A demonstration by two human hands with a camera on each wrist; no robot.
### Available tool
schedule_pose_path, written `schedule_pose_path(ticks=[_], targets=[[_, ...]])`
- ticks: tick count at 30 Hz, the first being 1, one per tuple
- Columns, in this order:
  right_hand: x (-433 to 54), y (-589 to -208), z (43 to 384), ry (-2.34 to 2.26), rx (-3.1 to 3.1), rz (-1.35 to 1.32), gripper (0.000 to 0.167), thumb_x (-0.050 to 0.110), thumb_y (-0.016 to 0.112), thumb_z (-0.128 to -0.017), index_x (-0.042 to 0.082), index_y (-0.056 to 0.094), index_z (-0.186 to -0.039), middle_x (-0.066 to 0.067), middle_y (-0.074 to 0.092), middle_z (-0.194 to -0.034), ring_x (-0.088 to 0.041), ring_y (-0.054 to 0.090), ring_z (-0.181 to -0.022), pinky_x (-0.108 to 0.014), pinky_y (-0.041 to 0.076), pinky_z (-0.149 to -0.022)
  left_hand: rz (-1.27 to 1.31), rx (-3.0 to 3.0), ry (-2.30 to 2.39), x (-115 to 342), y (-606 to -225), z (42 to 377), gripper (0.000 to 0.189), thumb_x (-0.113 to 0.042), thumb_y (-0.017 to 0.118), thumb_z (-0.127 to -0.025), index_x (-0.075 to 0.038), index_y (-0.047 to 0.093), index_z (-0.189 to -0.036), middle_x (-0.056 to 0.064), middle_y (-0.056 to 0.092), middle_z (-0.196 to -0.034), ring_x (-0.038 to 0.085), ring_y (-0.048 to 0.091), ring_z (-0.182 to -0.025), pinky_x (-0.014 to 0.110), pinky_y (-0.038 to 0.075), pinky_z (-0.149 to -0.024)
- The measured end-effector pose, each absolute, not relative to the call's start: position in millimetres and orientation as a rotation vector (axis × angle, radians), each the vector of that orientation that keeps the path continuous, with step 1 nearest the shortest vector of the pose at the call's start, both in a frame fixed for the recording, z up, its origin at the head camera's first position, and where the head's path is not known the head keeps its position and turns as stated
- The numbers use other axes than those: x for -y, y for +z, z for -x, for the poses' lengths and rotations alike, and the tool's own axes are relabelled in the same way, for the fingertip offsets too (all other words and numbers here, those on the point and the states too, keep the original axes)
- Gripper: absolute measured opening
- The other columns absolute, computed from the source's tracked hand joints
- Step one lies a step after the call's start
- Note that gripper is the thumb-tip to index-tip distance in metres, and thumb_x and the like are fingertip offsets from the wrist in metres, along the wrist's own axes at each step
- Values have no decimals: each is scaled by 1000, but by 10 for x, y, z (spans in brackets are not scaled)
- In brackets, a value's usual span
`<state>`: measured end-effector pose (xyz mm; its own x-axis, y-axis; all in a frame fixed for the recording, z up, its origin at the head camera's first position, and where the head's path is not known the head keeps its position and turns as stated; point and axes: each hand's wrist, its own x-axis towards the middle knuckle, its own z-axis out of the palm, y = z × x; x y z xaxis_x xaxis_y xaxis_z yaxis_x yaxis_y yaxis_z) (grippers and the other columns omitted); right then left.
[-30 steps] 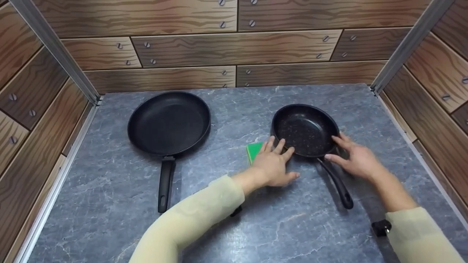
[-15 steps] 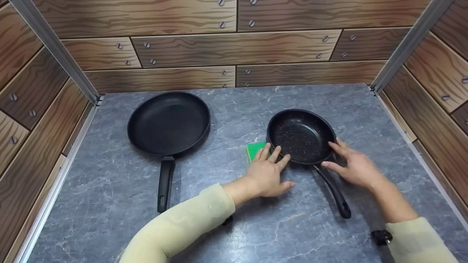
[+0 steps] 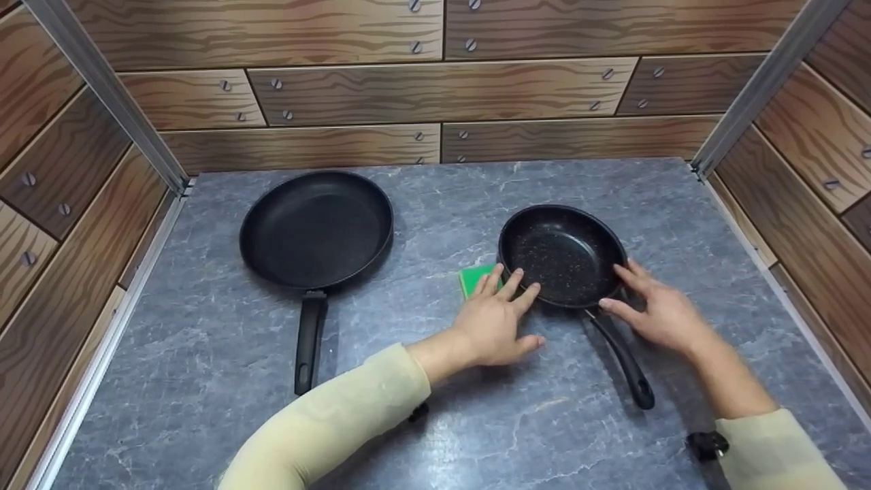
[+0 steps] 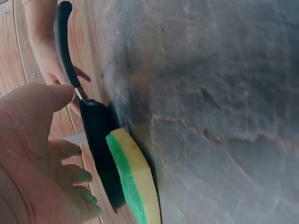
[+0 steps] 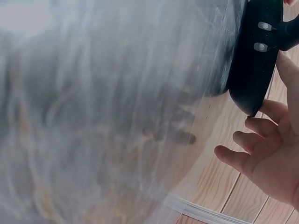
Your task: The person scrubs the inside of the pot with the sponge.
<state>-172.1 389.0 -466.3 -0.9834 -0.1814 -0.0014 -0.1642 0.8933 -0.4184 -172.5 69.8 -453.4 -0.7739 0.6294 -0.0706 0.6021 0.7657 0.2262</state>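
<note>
A small speckled black frying pan (image 3: 565, 255) sits on the right half of the table, its curved handle (image 3: 622, 361) angled toward the front right. My left hand (image 3: 491, 323) has its fingers spread at the pan's near-left rim, partly over a green and yellow sponge (image 3: 474, 280). In the left wrist view the sponge (image 4: 133, 172) stands between that hand and the tabletop, close beside the pan. With fingertips and thumb, my right hand (image 3: 660, 309) touches the pan's right rim. The right wrist view shows its fingers (image 5: 236, 158) loosely bent beside the pan's wall (image 5: 254, 65).
A larger black frying pan (image 3: 316, 228) lies at the back left, its straight handle (image 3: 311, 344) pointing to the front. Wood-patterned walls (image 3: 435, 92) enclose the grey marbled table (image 3: 204, 367) at the back and both sides.
Both hands and the small pan have shifted slightly toward the front and left, mostly in the first half second. More of the sponge shows now. The larger pan has stayed put.
</note>
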Motion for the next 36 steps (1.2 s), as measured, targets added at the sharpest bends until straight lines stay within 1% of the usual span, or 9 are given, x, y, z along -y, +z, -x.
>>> schedule_pose_path(ticks=[7,10,15,21,25,28,31,34,36], targets=[[-3890,-4638,1683,-782,-3039,239,80,50,66,-104,1,39,-162,-30,31,-165,-62,36,-142,-76,31,-113,-1007,-2852,527,-514,-4471,1840,90,-62,62,-102,-14,26,-170,16,19,-174,42,15,-160,50,9,-130],[-3885,-4594,1638,-845,-3067,206,79,47,68,-104,0,40,-161,-33,38,-160,-61,43,-138,-76,36,-110,-994,-2858,594,-438,-4452,1909,95,-60,65,-100,-11,24,-170,17,18,-174,42,16,-160,48,7,-130],[-3842,-4505,1573,-991,-3052,122,79,44,70,-103,-1,41,-161,-36,48,-151,-58,54,-130,-71,44,-107,-1005,-2856,689,-314,-4454,2024,101,-54,73,-97,-4,23,-169,19,22,-173,41,22,-159,50,13,-131],[-3789,-4441,1500,-1112,-2973,70,78,42,68,-105,-6,39,-160,-36,57,-142,-53,64,-121,-60,55,-99,-974,-2831,711,-221,-4529,2134,102,-54,75,-96,-5,24,-169,18,26,-172,38,23,-159,47,13,-131],[-3753,-4435,1445,-1156,-2918,39,78,44,68,-105,-10,44,-155,-32,67,-131,-48,69,-115,-37,63,-88,-947,-2814,713,-181,-4590,2175,102,-56,75,-95,-6,25,-169,19,27,-172,39,23,-159,48,15,-131],[-3722,-4445,1407,-1260,-2811,-8,75,43,67,-106,-13,47,-152,-30,71,-122,-39,75,-104,-28,63,-78,-934,-2807,702,-159,-4623,2196,104,-57,75,-94,-5,25,-168,20,27,-171,39,23,-159,50,15,-131],[-3687,-4471,1384,-1357,-2687,-57,72,39,67,-107,-14,47,-151,-32,71,-121,-27,77,-94,-33,65,-74,-923,-2797,697,-148,-4648,2210,105,-58,76,-93,-5,25,-168,22,27,-171,41,23,-158,50,15,-131],[-3656,-4494,1359,-1389,-2604,-86,70,37,67,-107,-13,46,-152,-33,69,-126,-23,76,-93,-34,65,-76,-907,-2787,695,-149,-4674,2217,105,-59,77,-93,-5,26,-168,22,27,-171,42,23,-158,51,15,-131],[-3635,-4497,1331,-1392,-2569,-105,71,37,69,-106,-12,47,-152,-31,71,-124,-22,75,-92,-34,65,-74,-899,-2785,684,-150,-4692,2220,106,-59,76,-92,-5,26,-168,21,27,-171,42,23,-158,51,15,-131]])
